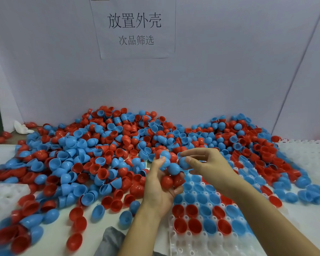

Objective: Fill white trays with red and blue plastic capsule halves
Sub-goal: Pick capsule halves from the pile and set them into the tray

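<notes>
A big pile of red and blue capsule halves (103, 145) covers the table in front of me. My left hand (160, 189) cups a handful of red and blue halves (171, 174), fingers curled round them. My right hand (205, 165) pinches one blue half (184, 162) between thumb and fingers, right beside that handful. Under both hands lies a white tray (188, 242) with red and blue halves seated open side up in its near rows; several front sockets are bare.
Another white tray (2, 198) sits at the left edge, and more white tray surface (307, 156) shows at the right. A grey cloth (111, 242) lies at the near edge. A paper sign (135, 26) hangs on the back wall.
</notes>
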`<state>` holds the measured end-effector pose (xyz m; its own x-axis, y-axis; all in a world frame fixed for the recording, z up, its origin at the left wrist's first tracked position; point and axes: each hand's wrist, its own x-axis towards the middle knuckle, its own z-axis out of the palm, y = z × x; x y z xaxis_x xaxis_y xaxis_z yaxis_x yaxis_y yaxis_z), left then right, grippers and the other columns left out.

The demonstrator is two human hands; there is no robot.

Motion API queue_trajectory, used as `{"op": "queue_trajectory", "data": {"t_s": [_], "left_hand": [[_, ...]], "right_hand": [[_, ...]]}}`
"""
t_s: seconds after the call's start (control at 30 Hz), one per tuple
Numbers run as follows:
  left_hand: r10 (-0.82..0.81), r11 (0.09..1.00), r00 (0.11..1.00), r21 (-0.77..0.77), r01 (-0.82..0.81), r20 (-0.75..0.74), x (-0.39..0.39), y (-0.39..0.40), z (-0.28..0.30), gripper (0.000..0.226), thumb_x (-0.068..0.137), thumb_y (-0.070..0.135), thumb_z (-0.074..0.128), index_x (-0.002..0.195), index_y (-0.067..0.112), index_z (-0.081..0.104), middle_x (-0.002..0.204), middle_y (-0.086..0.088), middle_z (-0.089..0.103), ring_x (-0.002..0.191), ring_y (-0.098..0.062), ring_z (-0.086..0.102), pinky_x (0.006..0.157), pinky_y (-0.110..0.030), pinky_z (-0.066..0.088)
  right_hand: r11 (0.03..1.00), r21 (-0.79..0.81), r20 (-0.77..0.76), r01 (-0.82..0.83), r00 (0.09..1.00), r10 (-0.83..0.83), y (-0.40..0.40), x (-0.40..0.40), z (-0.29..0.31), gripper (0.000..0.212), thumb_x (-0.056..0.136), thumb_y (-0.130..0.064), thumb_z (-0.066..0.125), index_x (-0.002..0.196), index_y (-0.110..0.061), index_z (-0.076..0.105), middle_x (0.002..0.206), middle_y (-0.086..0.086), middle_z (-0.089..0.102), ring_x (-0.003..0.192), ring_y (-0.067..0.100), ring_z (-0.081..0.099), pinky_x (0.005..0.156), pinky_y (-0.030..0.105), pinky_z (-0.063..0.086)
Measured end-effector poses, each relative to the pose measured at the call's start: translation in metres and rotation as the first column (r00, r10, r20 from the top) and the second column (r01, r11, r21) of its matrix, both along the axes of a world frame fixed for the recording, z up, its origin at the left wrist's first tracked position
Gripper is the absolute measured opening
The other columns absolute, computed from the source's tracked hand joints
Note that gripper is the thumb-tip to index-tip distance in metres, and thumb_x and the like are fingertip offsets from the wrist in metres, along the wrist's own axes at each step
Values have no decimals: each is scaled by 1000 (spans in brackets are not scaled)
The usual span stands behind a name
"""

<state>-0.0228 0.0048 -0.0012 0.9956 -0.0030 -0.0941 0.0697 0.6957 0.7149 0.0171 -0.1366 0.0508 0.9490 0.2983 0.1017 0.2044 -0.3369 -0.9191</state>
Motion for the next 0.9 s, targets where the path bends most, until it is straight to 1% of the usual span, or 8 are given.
{"op": "queue_trajectory", "data": {"t_s": [0.13,0.27,0.4,0.5,0.57,0.73,0.83,0.9], "left_hand": [[98,995,995,-31,-99,-37,2,0,2,32,76,41,62,84,10,70,76,-12,60,63,-19,52,50,-27,34],[131,988,990,-74,-135,-59,3,0,2,34,87,40,57,88,8,69,76,-13,61,61,-19,52,46,-25,37],[186,976,979,-102,-194,-80,6,1,1,42,80,45,64,91,5,69,71,-10,61,53,-16,54,38,-23,38],[300,952,942,-12,-305,-151,10,2,-3,45,89,42,63,118,9,59,72,-7,64,49,-14,57,36,-21,37],[365,931,921,39,-363,-138,13,2,-6,37,92,36,64,119,13,55,65,-3,63,47,-15,54,35,-21,34],[448,894,887,72,-443,-107,16,5,-14,38,93,28,66,125,12,53,56,0,58,42,-13,48,35,-20,31],[476,878,877,78,-472,-66,17,4,-14,38,94,26,66,129,16,53,57,-1,60,42,-13,50,36,-20,34],[496,864,869,109,-492,-8,16,4,-13,34,94,24,67,125,22,55,69,-5,62,48,-14,54,39,-22,39]], "right_hand": [[997,73,1,12,1000,-12,1,0,0,20,95,-12,65,106,-26,74,107,-7,72,88,0,70,66,14,55],[996,85,38,-28,999,25,0,-4,2,30,90,-10,71,108,-35,72,111,-15,69,95,0,68,72,15,56],[990,-43,147,-133,979,138,3,-9,5,41,83,3,75,103,-33,73,106,-16,71,102,1,65,88,17,53],[968,-181,182,-172,962,205,5,-11,5,48,80,8,74,102,-35,72,103,-13,71,101,0,65,89,19,53],[945,-280,195,-169,954,228,7,-12,4,51,81,6,74,105,-39,70,102,-13,69,102,-1,63,85,22,55],[924,-338,216,-180,941,262,12,-16,3,28,91,-22,69,111,-41,66,103,-16,70,100,-6,62,75,16,52],[961,-269,242,-68,961,136,19,-17,3,16,98,-26,60,109,-31,70,98,-16,72,92,-5,66,74,12,51],[967,-255,232,2,971,59,24,-18,4,14,98,-26,60,107,-25,71,90,-11,74,77,1,68,64,13,55]]}}
